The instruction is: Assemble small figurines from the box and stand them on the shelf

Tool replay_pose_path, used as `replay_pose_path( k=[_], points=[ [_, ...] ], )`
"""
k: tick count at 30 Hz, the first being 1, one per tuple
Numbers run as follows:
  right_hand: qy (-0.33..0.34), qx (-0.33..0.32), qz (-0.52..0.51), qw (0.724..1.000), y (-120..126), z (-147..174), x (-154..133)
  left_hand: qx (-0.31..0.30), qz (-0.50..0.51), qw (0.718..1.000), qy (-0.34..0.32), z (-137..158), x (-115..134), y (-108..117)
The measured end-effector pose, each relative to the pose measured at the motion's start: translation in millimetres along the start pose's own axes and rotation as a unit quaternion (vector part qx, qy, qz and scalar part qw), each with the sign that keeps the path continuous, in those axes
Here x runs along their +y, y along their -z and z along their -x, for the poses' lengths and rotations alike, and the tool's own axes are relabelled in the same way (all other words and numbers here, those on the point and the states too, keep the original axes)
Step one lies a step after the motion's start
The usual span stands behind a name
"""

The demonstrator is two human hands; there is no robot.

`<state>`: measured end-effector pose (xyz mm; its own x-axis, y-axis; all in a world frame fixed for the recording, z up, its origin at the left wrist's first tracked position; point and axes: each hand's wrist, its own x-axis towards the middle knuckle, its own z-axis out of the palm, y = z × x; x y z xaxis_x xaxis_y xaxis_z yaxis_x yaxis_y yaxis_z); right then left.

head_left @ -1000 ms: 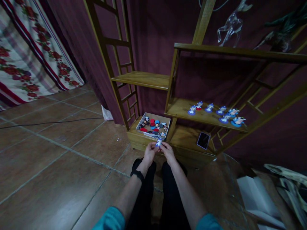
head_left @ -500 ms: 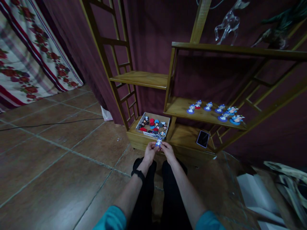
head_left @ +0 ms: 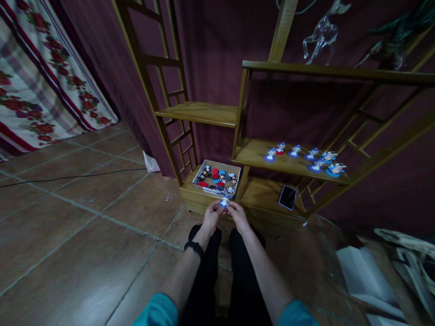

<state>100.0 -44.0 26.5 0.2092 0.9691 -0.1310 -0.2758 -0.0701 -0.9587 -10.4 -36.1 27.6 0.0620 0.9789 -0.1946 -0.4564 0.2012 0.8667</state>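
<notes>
Between my two hands is a small white and purple figurine [head_left: 224,201] on a round purple base, upright, just in front of a cardboard box. My left hand [head_left: 213,215] pinches it from the left, and my right hand [head_left: 238,214] grips its right side. The shallow box [head_left: 200,163] sits on the low shelf and contains several small figures and red, blue and dark round bases. On the shelf to the right stand several similar figurines, among them a purple-based one [head_left: 270,155], a red-based one [head_left: 280,148] and a blue-based one [head_left: 335,170].
A phone [head_left: 287,197] lies on the lower right shelf. Above, a clear glass deer [head_left: 322,34] and a dark green sculpture [head_left: 390,45] stand on the upper shelf [head_left: 306,68]. White boxes [head_left: 365,274] are on the floor at right. A black cable [head_left: 84,175] crosses the tiles.
The figurine has shifted very slightly between my fingers, and both hands still hold it in nearly the same place. The shelf figurines and the box are unchanged.
</notes>
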Motion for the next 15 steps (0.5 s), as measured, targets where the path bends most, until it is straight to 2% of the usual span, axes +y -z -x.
replay_pose_path(
  k=[5,15],
  points=[
    [0.010,-0.005,0.011,1.000,-0.5,0.2,0.0,0.003,-0.020,1.000,-0.023,0.1,0.1,-0.5],
    [0.083,-0.010,-0.014,0.996,2.2,-2.3,-0.6,-0.005,-0.078,0.995,-0.063,-3.4,-9.0,-2.1]
  ],
)
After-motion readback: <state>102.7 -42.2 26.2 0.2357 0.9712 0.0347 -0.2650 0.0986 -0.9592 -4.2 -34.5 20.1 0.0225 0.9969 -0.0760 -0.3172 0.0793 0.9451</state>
